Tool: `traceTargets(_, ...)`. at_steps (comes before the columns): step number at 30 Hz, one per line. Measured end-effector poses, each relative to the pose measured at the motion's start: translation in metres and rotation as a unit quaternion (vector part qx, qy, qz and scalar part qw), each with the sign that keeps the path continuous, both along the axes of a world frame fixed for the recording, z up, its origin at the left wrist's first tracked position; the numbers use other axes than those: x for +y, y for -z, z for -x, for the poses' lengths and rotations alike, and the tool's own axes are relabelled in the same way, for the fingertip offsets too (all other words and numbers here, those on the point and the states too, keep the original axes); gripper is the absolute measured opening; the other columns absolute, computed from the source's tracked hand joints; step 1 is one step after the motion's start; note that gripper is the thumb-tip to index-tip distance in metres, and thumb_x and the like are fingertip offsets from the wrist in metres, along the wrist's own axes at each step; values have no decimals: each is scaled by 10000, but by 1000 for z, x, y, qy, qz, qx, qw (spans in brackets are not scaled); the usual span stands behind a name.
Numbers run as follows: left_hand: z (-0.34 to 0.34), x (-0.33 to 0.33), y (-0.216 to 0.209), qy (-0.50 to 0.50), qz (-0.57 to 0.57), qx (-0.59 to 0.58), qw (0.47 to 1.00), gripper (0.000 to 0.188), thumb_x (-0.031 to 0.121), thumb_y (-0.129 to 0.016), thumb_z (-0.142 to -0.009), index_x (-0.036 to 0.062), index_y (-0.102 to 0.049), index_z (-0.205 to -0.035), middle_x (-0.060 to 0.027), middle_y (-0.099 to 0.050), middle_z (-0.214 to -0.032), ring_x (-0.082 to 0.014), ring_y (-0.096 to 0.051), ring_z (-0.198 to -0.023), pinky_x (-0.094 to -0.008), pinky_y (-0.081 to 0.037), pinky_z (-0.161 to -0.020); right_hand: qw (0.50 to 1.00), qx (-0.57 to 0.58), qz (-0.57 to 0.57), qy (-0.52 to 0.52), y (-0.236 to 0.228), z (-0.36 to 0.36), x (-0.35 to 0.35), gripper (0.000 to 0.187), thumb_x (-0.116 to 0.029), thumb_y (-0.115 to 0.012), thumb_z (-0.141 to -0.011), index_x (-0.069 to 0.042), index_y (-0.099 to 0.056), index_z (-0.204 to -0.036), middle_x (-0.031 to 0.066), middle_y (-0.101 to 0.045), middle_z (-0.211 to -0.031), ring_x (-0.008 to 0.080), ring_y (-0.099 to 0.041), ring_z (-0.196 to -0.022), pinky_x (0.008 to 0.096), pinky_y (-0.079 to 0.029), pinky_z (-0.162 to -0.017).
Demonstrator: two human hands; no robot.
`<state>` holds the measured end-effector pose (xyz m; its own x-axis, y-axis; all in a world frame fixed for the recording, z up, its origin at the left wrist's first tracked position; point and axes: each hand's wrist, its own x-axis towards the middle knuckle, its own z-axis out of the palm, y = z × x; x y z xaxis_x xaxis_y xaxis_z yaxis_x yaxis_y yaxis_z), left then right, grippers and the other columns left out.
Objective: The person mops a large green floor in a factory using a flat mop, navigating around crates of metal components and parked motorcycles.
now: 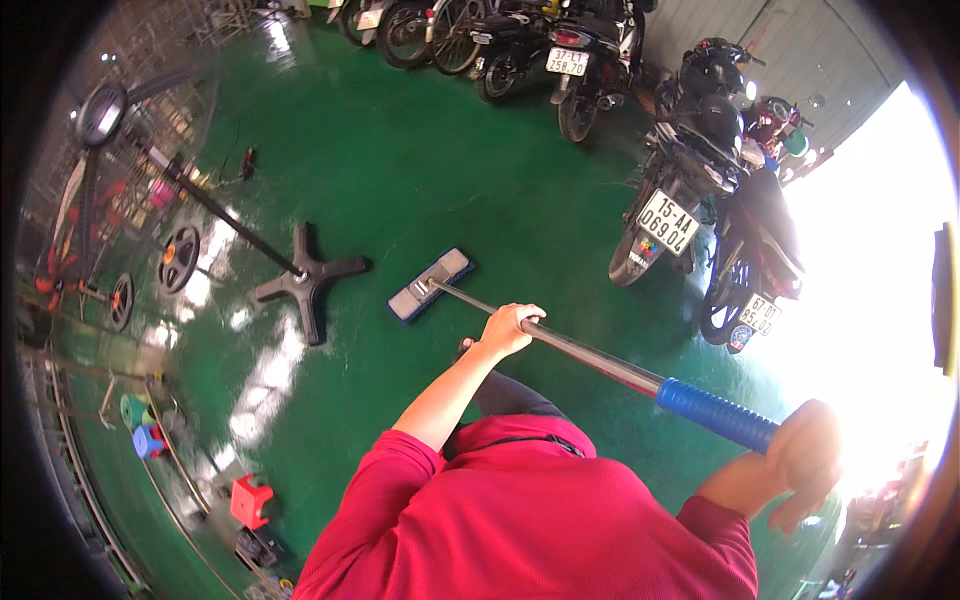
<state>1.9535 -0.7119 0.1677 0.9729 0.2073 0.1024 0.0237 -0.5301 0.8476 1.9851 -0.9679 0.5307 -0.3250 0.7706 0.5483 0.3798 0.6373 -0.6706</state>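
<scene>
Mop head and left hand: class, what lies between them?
In the head view, a bare stretch of metal pole runs between the mop head and left hand.

One head-worn view (wide fisheye) looks down and forward from well above the flat grey, blue-edged mop head (pixel 430 284).

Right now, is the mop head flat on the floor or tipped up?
Flat, it appears: the mop head shows its grey top, blue edging around it, against the green floor.

Left grip (pixel 513 330) holds the mop (pixel 600 358), right grip (pixel 808 445) (glare-washed) apparently too.
</scene>
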Motion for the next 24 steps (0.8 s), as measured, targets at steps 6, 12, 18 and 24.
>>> traceTargets(6, -105, 112, -20, 83, -2, -62, 995, 294, 15, -547, -628, 68, -584, -915, -123, -577, -726, -252, -565, -685, -327, -441, -624, 997, -73, 19, -3, -11, -84, 83, 155, -251, -693, -675, -118, -674, -753, -81, -373, -495, 27, -450, -461, 169, -422, -517)
traceTargets(12, -219, 231, -37, 110, -38, -113, 987, 261, -1, -559, -644, 83, -582, -890, -95, -542, -669, -253, -528, -691, -362, -419, -618, 996, -31, -34, 77, -5, -145, 181, 75, -60, -591, -668, -70, -661, -693, -37, -392, -469, 52, -421, -414, 189, -411, -494)
traceTargets(18, -329, 336, -23, 119, -167, -129, 970, 237, 16, -581, -597, 115, -564, -812, -67, -508, -700, -263, -493, -739, -377, -401, -620, 830, 182, -143, 508, 51, -168, 300, 59, -23, -590, -655, -30, -602, -598, 19, -488, -484, 81, -448, -405, 211, -392, -439)
traceTargets(24, -339, 334, -3, 237, -213, 23, 948, 118, 126, -593, -657, 137, -539, -761, -22, -502, -799, -212, -469, -926, -626, -310, -810, 544, 243, 184, 782, 187, -204, 404, 389, -38, -598, -683, -1, -486, -1053, 100, -537, -784, 213, -539, -622, 288, -458, -584)
